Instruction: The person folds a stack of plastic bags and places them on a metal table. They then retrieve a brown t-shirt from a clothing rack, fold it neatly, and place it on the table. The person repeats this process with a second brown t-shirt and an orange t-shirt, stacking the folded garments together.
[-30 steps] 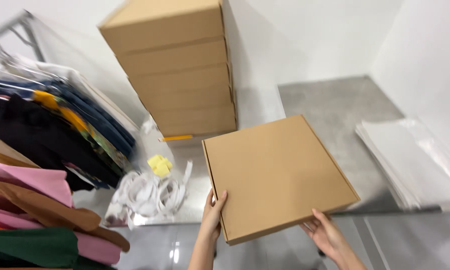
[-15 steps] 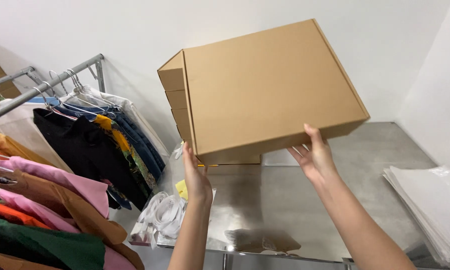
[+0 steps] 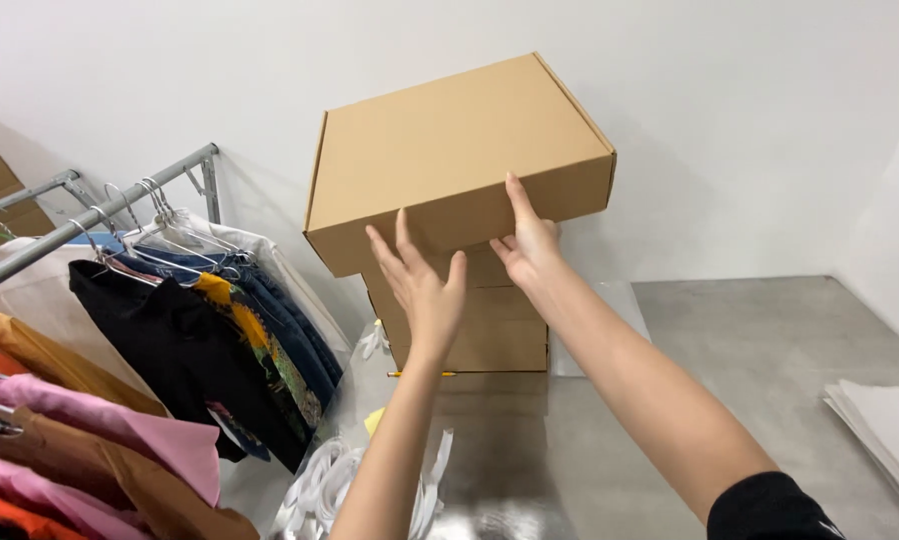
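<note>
A flat brown cardboard box (image 3: 450,140) lies on top of a stack of similar boxes (image 3: 490,335), turned askew and overhanging it. My right hand (image 3: 528,245) rests flat against the box's front face with its fingers stretched upward. My left hand (image 3: 422,285) is open with spread fingers, just below the box's front edge. I cannot tell whether it touches the box. Neither hand grips anything.
The stack stands on a steel table (image 3: 690,400) against a white wall. A metal clothes rack (image 3: 100,215) with hanging garments (image 3: 170,340) fills the left side. White straps (image 3: 320,490) lie at the table's near left. White sheets (image 3: 890,420) sit at the right edge.
Both hands lifted the box from low over the table up onto the stack. The hands have let go of its sides and are now at its front face.
</note>
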